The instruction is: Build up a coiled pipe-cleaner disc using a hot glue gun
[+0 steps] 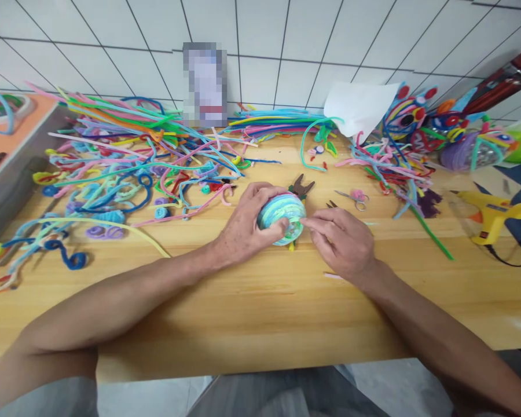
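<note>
Left hand [247, 226] grips the striped ball [282, 208], presumably steadying it; right hand [342, 240], pinched together, meets its side, anything between hidden.

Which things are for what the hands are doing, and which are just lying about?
Likely the job:
striped ball, in the left hand
fuzzy strands, maybe material
pliers, scissors, glue gun, maybe tools

Probably just lying about:
white paper
colourful figures
</note>
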`<state>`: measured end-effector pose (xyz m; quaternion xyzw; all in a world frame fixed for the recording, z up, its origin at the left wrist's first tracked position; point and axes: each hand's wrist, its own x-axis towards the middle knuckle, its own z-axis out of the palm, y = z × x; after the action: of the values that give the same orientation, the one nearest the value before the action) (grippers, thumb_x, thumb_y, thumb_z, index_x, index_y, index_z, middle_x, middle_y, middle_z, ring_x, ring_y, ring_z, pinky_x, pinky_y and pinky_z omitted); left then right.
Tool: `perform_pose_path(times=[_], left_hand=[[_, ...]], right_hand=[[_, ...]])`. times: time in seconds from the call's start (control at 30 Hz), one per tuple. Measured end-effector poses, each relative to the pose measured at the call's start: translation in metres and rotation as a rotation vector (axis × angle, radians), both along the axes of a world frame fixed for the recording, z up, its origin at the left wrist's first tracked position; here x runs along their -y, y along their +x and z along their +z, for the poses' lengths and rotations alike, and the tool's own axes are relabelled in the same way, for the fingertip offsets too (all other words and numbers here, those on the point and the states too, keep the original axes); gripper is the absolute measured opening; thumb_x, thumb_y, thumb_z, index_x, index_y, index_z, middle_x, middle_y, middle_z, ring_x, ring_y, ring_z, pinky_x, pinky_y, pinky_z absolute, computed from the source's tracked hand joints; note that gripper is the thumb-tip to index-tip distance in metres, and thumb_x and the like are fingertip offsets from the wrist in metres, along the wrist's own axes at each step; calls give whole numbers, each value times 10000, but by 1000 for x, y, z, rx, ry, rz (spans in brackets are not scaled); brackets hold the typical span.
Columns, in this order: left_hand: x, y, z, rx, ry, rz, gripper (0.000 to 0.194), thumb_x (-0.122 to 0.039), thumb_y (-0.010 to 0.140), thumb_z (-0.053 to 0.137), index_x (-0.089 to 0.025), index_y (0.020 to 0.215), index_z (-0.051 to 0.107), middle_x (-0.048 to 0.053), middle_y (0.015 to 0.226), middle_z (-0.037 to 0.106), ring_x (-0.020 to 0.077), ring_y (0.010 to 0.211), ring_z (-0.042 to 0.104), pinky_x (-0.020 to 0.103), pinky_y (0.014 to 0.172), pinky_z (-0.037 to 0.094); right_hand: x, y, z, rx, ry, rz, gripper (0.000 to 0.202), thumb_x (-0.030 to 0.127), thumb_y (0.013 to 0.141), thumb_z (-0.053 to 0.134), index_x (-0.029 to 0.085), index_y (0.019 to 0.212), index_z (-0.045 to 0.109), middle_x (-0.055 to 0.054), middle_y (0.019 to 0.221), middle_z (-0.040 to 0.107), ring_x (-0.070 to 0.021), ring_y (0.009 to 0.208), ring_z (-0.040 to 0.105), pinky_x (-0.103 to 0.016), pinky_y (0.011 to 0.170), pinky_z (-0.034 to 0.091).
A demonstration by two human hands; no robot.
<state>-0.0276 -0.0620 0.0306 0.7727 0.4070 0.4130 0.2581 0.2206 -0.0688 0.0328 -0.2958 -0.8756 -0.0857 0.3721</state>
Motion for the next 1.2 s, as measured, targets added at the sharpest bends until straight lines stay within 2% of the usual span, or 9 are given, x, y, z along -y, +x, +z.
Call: perform_pose_path(times=[0.3,0.47,0.63,0.83,1.0,1.2], left_hand=[[2,1,0,2,16,-24,417,-342,968,659,-231,1352,541,124,1369,643,283,1311,591,484,1149,501],[0,-2,0,7,-74,-46,479,-389,945,662,-217,1363,503,146,1386,647,308,1270,627,506,1118,514],[-3,-5,8,-35,-124,-83,500,-444,940,654,-201,1350,504,158,1387,655,329,1305,628,527,1139,502],[-7,-8,17,-93,-115,-91,467,-439,950,665,-199,1330,538,125,1340,678,296,1268,653,476,1134,517],[-7,-8,13,-94,-49,-56,433,-410,995,617,-209,1375,566,116,1365,660,283,1311,606,461,1185,484],[-3,-3,8,-97,-36,-28,462,-422,1022,603,-210,1430,564,138,1387,607,288,1338,549,500,1211,455]], right_hand=[[2,-3,2,-40,-20,31,462,21,930,641,252,1320,728,-53,1047,803,-198,945,758,-330,815,622],[4,-5,3,-44,-31,41,417,22,941,640,239,1285,732,-62,1033,797,-189,937,757,-318,814,617],[5,-6,3,-37,-12,42,391,31,947,652,236,1270,734,-58,1017,795,-178,915,750,-308,816,617],[7,-6,2,-21,-22,38,442,44,943,660,262,1319,739,-48,1024,803,-185,933,752,-319,837,623],[5,-5,1,-40,-23,33,505,48,944,663,280,1390,709,-51,1042,798,-192,928,747,-328,822,620],[1,-3,1,-32,3,17,378,37,942,651,232,1253,742,-62,1022,795,-193,915,749,-327,807,620]])
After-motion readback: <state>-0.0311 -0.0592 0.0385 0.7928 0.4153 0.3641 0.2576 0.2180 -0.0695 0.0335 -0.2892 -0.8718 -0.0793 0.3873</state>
